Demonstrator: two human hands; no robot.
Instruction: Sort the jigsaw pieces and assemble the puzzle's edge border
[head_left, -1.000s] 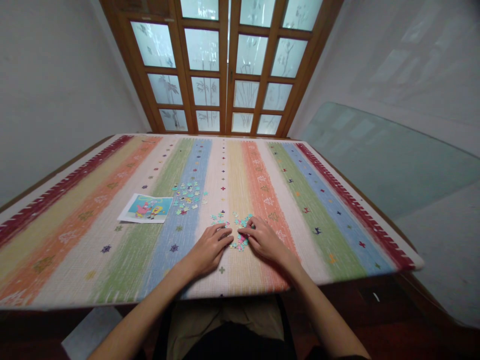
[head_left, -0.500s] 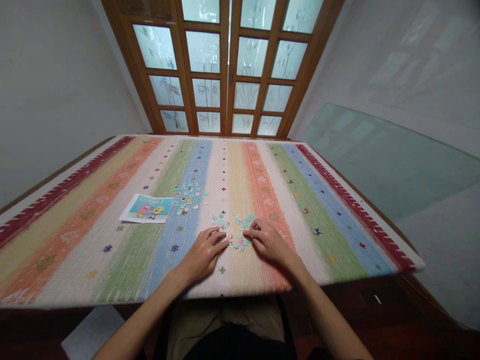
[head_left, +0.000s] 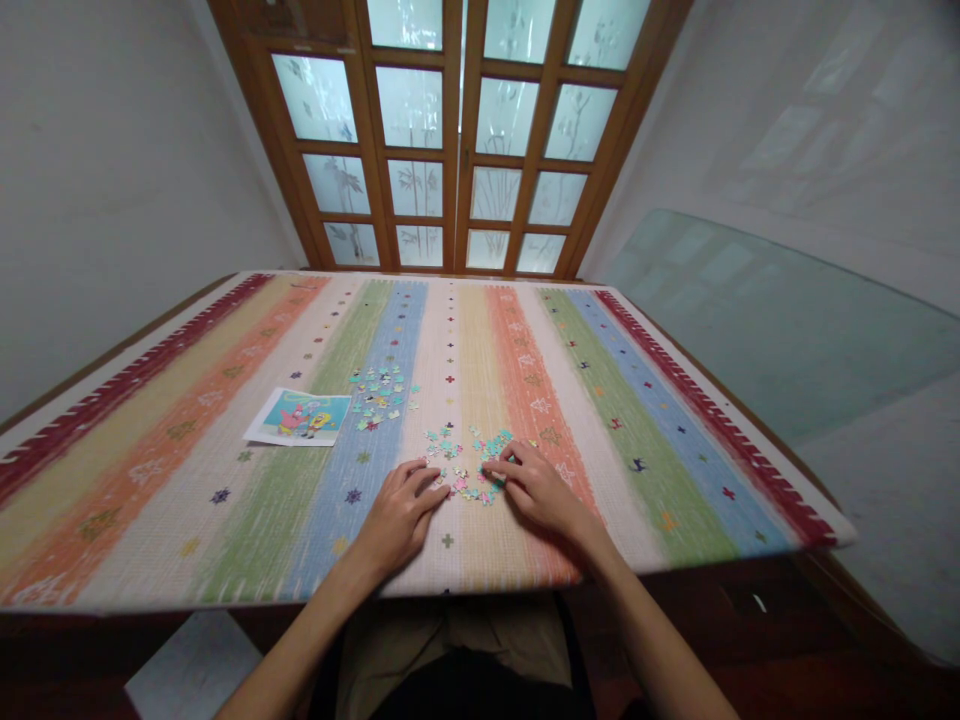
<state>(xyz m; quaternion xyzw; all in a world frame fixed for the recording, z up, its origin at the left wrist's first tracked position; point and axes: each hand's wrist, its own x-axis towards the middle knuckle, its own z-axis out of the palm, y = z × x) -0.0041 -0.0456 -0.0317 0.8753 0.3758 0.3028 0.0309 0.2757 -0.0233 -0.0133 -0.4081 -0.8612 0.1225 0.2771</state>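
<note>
Honestly, nothing readable in this one: no words, labels, brand names or numbers that anyone could make out. Closest thing to signs is the tablecloth (head_left: 161,530), which has little plus-shaped marks (head_left: 450,379) printed on it, some red, some dark, some green. The picture card (head_left: 296,417) shows a cartoon with no legible lettering, and the puzzle pieces (head_left: 495,443) are too tiny to read.
</note>
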